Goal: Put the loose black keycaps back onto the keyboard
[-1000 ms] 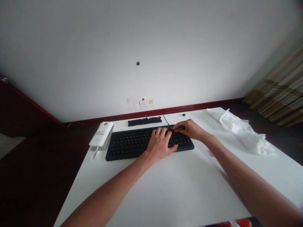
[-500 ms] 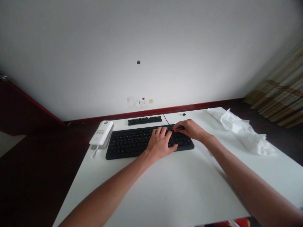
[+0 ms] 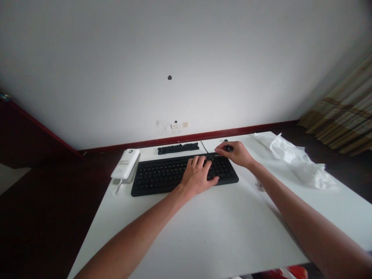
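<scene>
A black keyboard [image 3: 162, 179] lies on the white table, its cord running off the back edge. My left hand [image 3: 197, 176] rests palm down across the keys right of centre, fingers spread and thumb out to the side. Just above the keyboard's upper right part, my right hand [image 3: 236, 154] is closed in a pinch of thumb and fingers. Something small and dark shows inside its curled fingers, too small to name. Behind the keyboard, several loose black keycaps [image 3: 178, 148] are lined up in rows.
At the left a white power bank [image 3: 125, 164] with a short white cable sits on a box-like thing. A crumpled white plastic bag [image 3: 299, 162] lies along the table's right side. One small black piece [image 3: 226, 140] is near the back edge. The wall has sockets [image 3: 185, 124].
My right hand has lifted from the keys and moved slightly back and to the right, still pinched. My left hand stays in place on the keyboard.
</scene>
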`<control>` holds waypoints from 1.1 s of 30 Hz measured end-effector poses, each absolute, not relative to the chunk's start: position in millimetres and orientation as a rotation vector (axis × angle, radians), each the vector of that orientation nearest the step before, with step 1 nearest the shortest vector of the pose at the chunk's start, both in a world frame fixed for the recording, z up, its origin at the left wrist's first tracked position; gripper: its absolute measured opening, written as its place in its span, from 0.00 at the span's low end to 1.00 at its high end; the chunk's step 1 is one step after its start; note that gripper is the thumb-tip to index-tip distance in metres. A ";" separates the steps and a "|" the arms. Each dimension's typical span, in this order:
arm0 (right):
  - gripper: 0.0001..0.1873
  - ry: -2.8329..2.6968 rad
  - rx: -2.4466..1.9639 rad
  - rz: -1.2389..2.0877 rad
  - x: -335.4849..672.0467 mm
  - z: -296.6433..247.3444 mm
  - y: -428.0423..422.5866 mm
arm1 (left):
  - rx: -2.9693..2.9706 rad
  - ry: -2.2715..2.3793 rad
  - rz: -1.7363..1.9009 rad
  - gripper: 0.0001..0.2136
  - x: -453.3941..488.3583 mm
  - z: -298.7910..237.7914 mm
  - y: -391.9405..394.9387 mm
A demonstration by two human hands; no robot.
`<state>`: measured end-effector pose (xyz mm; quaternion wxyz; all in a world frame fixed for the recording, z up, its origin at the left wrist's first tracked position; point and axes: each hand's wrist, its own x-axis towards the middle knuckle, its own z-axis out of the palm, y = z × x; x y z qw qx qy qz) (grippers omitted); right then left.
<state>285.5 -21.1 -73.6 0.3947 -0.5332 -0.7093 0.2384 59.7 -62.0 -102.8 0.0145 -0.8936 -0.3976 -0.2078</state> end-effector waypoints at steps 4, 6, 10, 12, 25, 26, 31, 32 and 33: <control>0.21 -1.237 -0.998 1.000 267.4 -57.0 -12.0 | -2.783 -1.226 -0.667 0.26 58.8 -103.5 -61.8; 0.24 -1.062 -0.859 1.163 255.4 -48.7 -4.8 | -2.787 -1.217 -0.670 0.27 58.1 -103.5 -61.9; 0.29 -0.928 -0.842 1.237 232.2 -49.7 6.8 | -2.787 -1.214 -0.672 0.27 57.7 -103.3 -61.5; 0.29 -0.884 -0.864 1.190 222.7 -59.8 8.3 | -2.781 -1.221 -0.669 0.27 58.1 -103.4 -61.2; 0.28 -1.147 -1.010 0.934 208.8 -94.9 -1.0 | -2.766 -1.242 -0.665 0.25 59.5 -105.5 -61.1; 0.28 -1.163 -1.029 0.913 208.6 -95.4 -1.2 | -2.767 -1.244 -0.667 0.25 59.6 -105.5 -61.2; 0.28 -1.229 -1.098 0.850 209.6 -95.8 -1.5 | -2.776 -1.255 -0.669 0.25 59.9 -104.4 -61.8; 0.28 -1.255 -1.104 0.891 210.2 -95.4 -1.3 | -2.777 -1.257 -0.667 0.24 59.9 -104.0 -62.0; 0.28 -1.278 -1.107 0.943 210.6 -95.1 -1.1 | -2.776 -1.258 -0.665 0.24 59.9 -103.6 -62.1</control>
